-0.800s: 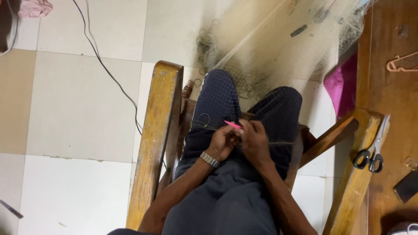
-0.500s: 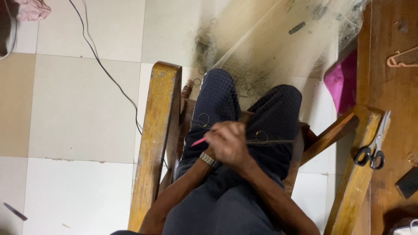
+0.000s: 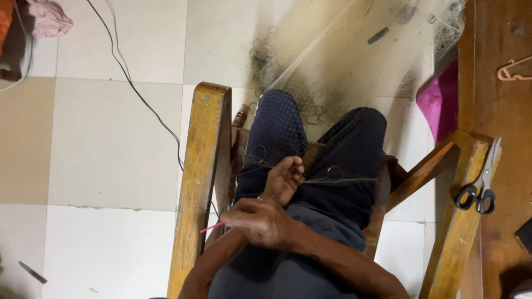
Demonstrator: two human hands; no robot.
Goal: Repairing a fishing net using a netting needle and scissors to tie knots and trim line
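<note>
As far as shown, work done: dark cord (image 3: 354, 180) strung taut across both knees, with small metal rings (image 3: 334, 173) already sitting on it at the left and right knee.
Work left: judged large, since most of the pale fine-meshed fishing net (image 3: 354, 61) lies heaped on the floor at the far side, with more loose rings in its folds.
Net's place: draped from the lap over dark checked trousers, spreading far and right over the pale tiled floor (image 3: 111, 144).
Right hand (image 3: 259, 220): crossed over to the near left, fingers closed tight on a thin pink plastic needle (image 3: 210, 227), whose tip points left past the chair arm.
Left hand (image 3: 284, 178): resting at the cord between the knees, fingers curled; pinching it or only touching, cannot tell.
Seat: worn yellow-brown wooden armchair (image 3: 199, 182), arms on both sides of the lap.
Right armrest: black-handled steel scissors (image 3: 476, 191) lying flat, well apart from both hands.
Around: thin black cable (image 3: 138, 94) on the floor at far left; magenta cloth (image 3: 438, 102) at far right.
</note>
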